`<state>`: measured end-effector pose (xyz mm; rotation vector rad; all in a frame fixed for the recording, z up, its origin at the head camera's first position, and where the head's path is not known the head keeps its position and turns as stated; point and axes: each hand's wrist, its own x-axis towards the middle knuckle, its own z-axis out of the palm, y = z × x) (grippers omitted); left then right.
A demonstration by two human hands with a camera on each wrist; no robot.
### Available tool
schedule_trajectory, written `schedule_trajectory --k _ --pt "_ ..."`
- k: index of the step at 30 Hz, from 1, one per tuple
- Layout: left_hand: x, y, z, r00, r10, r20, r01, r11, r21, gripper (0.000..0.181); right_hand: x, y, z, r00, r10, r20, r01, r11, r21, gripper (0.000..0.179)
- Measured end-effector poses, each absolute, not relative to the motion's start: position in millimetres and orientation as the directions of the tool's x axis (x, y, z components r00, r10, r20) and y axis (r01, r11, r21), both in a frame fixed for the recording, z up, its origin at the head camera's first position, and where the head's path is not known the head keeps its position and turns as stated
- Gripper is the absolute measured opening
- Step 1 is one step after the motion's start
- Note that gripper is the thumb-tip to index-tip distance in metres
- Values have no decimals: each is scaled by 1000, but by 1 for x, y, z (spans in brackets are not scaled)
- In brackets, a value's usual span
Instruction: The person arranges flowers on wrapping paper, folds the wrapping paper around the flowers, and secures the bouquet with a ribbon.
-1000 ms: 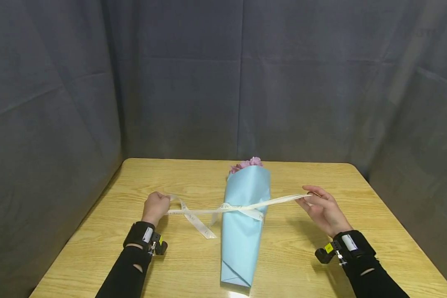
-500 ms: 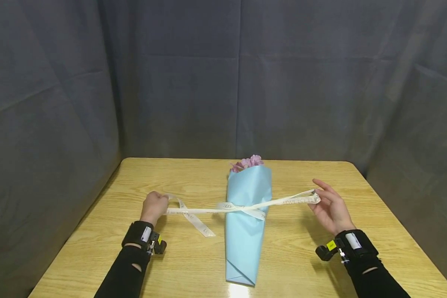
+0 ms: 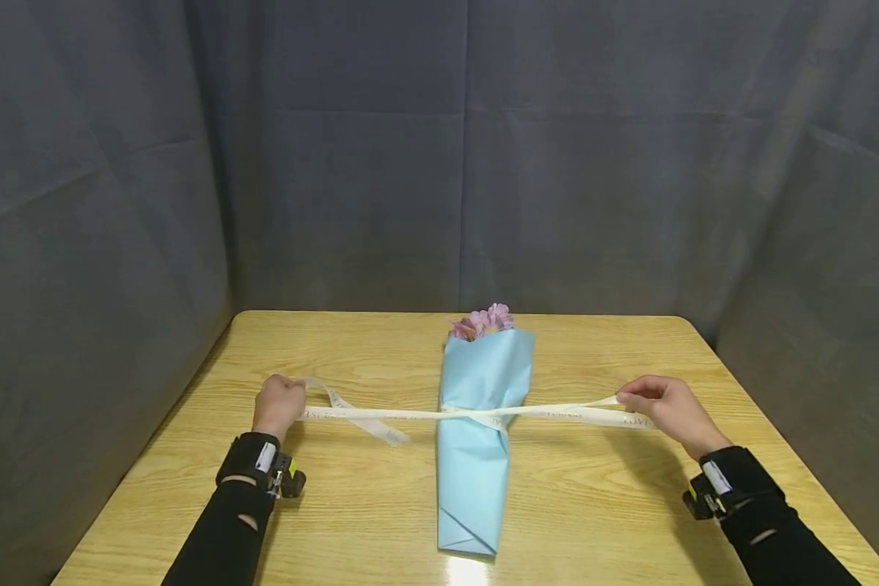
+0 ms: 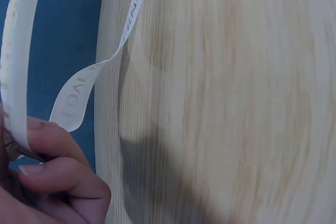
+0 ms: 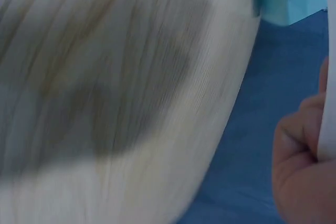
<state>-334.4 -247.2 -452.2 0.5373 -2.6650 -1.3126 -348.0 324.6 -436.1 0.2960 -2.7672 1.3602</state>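
A bouquet (image 3: 474, 480) wrapped in light blue paper lies on the wooden table, its pink flowers (image 3: 483, 322) pointing away from me. Round its middle runs a white printed ribbon (image 3: 381, 414), stretched out to both sides. My left hand (image 3: 280, 404) pinches the ribbon's left part, and a loose tail hangs from it. In the left wrist view, the ribbon (image 4: 18, 61) passes between thumb and fingers of that hand (image 4: 63, 177). To the right, my right hand (image 3: 670, 411) pinches the other part, which is doubled. The right wrist view shows the ribbon (image 5: 328, 98) in its curled fingers (image 5: 294, 145).
The wooden table (image 3: 366, 521) has rounded far corners. Grey cloth (image 3: 337, 203) hangs behind it and along both sides. Each wrist wears a black strap with a small camera (image 3: 291, 482).
Both hands have moved apart, drawing the ribbon straighter and closer round the bouquet. My right hand has turned palm down, moved outward and taken a fresh pinch. The left has shifted left.
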Motion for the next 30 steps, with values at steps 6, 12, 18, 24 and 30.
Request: schedule_trajectory --k 6,12,18,24,30 --pt "-331 -260 -452 -930 -368 -17 -256 613 747 26 -346 333 -433 -966 -186 180 -257 752 -607 27" --pt "-327 -274 -453 -910 -414 -37 -309 613 728 30 -343 360 -432 -977 -143 159 -214 635 -743 34" --pt "-326 -283 -454 -911 -408 -57 -321 616 719 31 -342 374 -443 -978 -208 23 -143 586 -797 49" --pt "-324 -297 -457 -922 -384 -52 -309 649 695 35 -338 387 -451 -976 -217 -7 -171 788 -591 54" --pt "-318 -305 -460 -895 -439 -75 -369 638 676 28 -333 402 -457 -986 -153 -64 -99 851 -515 59"
